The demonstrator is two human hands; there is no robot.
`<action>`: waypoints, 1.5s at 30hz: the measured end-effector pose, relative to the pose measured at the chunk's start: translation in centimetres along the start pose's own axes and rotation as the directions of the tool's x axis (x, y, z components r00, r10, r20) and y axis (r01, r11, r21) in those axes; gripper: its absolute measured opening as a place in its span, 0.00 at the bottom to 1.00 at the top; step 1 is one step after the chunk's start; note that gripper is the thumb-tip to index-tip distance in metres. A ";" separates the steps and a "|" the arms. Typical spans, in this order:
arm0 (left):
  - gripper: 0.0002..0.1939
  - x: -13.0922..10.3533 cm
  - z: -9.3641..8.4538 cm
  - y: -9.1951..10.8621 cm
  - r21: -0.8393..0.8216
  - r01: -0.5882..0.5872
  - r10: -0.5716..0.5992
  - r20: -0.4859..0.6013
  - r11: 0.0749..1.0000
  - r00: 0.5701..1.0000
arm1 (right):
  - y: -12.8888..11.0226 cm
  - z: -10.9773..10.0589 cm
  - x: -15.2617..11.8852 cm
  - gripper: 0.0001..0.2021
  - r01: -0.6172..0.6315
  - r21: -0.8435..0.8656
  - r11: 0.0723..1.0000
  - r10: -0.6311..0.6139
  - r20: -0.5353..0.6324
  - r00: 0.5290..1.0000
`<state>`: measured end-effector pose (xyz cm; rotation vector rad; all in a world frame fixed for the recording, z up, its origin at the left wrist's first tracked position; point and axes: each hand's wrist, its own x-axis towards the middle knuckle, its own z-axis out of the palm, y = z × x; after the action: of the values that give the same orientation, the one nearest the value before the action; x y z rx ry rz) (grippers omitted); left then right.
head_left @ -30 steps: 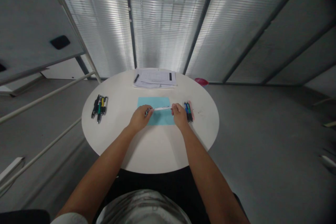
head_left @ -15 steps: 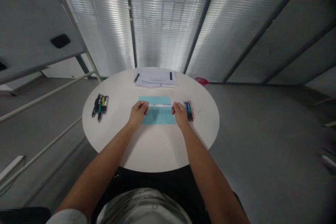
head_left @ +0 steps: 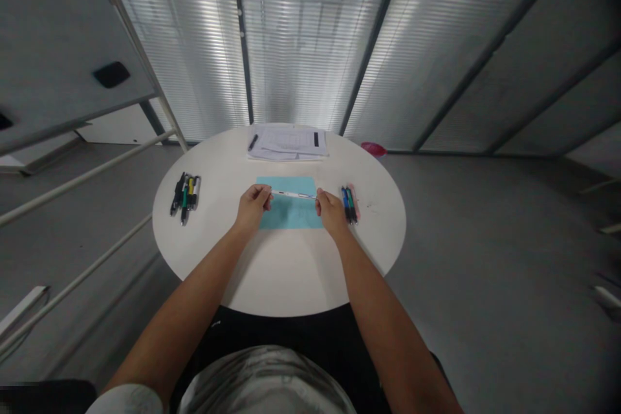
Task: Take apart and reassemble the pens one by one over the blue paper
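Note:
A slim white pen (head_left: 294,194) with dark and blue marks spans the gap between my hands, above a light-blue sheet (head_left: 291,217). My left hand (head_left: 253,205) pinches its left end between thumb and fingers. At the other end, the fingertips of my right hand (head_left: 330,209) are closed on the pen. It tilts slightly, the left end farther from me; both tips are hidden by my fingers. Close to my right hand lie blue and green pens (head_left: 348,206) and a pink strip-like item (head_left: 356,202).
Several pens and markers (head_left: 185,197) lie in a group on the left of the round white table (head_left: 291,284). Stacked papers (head_left: 288,143) with a dark pen (head_left: 253,142) sit at the far edge. A red object (head_left: 373,149) shows beyond the table, and white rails (head_left: 87,187) stand left.
The pen has gone from nearly level to a slight slant, its left end now higher in view. My left hand has shifted a little left; my right hand stays almost in place.

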<state>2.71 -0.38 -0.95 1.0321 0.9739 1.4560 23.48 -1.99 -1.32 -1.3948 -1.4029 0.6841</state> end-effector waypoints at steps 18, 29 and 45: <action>0.12 0.2 0.0 0.1 0.065 0.059 -0.061 0.031 0.996 0.998 | 0.3 0.3 0.1 0.21 0.026 0.013 1.000 -0.026 -0.031 0.999; 0.12 0.6 -0.5 0.1 0.044 0.075 -0.078 0.072 0.996 0.994 | 0.1 0.6 -0.2 0.23 -0.044 0.079 0.996 0.044 0.004 0.999; 0.11 1.5 -0.4 0.2 -0.121 0.137 -0.126 0.091 0.983 0.988 | 0.5 1.0 0.1 0.22 -0.036 -0.006 0.999 0.036 0.015 0.999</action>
<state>2.12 1.10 -0.71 0.9115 0.8625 1.3373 22.81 -1.58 -2.04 -1.4247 -1.3957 0.7161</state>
